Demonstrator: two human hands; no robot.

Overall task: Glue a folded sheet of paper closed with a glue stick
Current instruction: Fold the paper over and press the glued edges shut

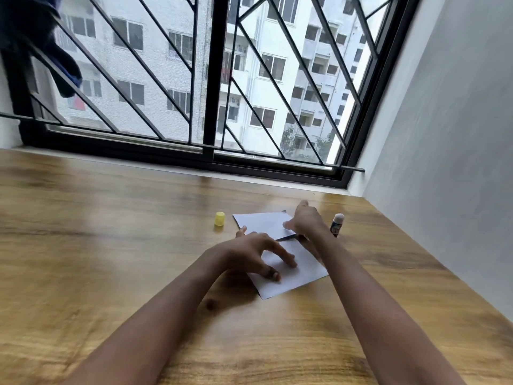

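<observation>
L: left hand (249,252) lies spread, fingers straight-ish, tips pressing the near panel of the paper (294,276) flat onto the worktop (111,245). It pins the sheet and grips nothing.

R: right hand (305,222) is at the right edge of the far flap (263,223), thumb on top of it, forefinger stretched out past it. Can't tell whether the other fingers are under the flap pinching it; the frame is blurred there.

The paper is 1 white sheet folded into 2 panels, approx mid-worktop. The near panel is flat. The flap looks slightly lifted, w/ a dark gap along the fold line.

Handling, as a judgement:
- Very light, thin and floppy, so it'll slide on the smooth wood unless 1 hand holds it down.
- It creases easily, and damp glue could wrinkle or tear it.
- Best hold: flat fingers on the panel, light pinch at a flap edge or corner, away from the glue.
- Then press along the seam w/ flat fingers.

Glue stick (337,225) stands upright and uncapped just right of the right hand. Its yellow cap (219,218) sits on the wood just left of the flap. Behind are a barred window (211,79) and, to the right, a pale wall (444,134).
</observation>
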